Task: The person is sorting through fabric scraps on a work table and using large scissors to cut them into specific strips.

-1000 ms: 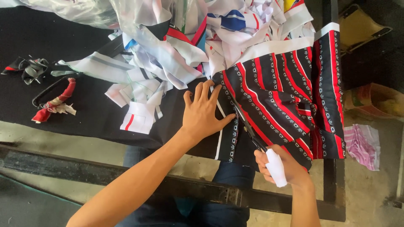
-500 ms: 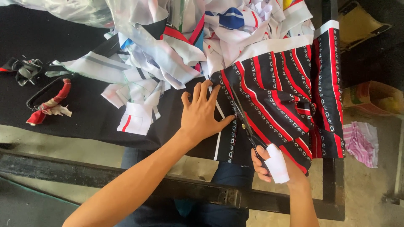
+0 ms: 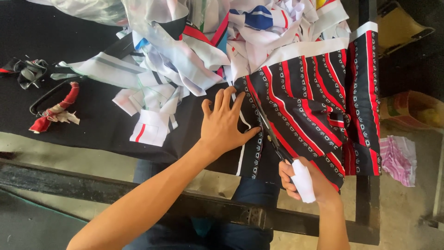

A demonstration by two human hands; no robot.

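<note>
At the far left of the black table (image 3: 92, 134) lies a small bundle of dark scraps (image 3: 27, 69), and just below it a second pair of scissors with red cloth wound round the handle (image 3: 53, 104). Further right, a heap of white, blue and red fabric offcuts (image 3: 185, 60) spreads across the top. The left hand (image 3: 224, 122) lies flat with fingers spread, pressing down the black cloth beside the cut line and clasping nothing. Just right of it, the dark blades of the scissors (image 3: 270, 134) run up along the edge of the black fabric with red and white stripes (image 3: 323, 102). The right hand (image 3: 305, 180) is clenched round the scissors' white-wrapped handle at the table's near edge. A pink striped rag (image 3: 397, 159) lies on the floor at right.
</note>
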